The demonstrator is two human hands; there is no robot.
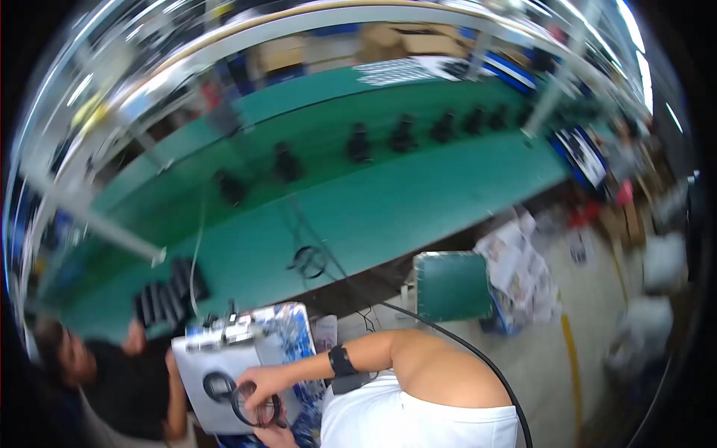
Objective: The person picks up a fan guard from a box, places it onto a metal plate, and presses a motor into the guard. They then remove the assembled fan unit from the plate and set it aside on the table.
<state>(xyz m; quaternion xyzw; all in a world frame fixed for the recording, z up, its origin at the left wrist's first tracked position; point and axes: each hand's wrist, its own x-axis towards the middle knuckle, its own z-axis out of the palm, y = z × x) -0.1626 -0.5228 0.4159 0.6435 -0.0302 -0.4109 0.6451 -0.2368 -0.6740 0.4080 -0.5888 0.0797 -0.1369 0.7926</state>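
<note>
My right hand (261,386), on the arm with a black band at the wrist, grips the upper edge of a black ring-shaped thing (240,409). My left hand (275,434) shows only partly at the lower edge, its fingers closed at the ring's bottom side. Blur hides what kind of thing the ring is. Beside it, a second black round piece (219,387) lies on a white sheet (205,414). That sheet covers part of a small stand with a blue-and-white patterned top (297,328). A metal clamp-like fixture (228,334) sits at its far side.
A long green bench (358,224) crosses the view, carrying a row of several dark devices (358,142) and a black cable coil (310,261). Black padded pieces (160,302) lie near a co-worker (123,381) at left. A green-topped stool (452,286) stands right; a black cable (478,351) passes my shoulder.
</note>
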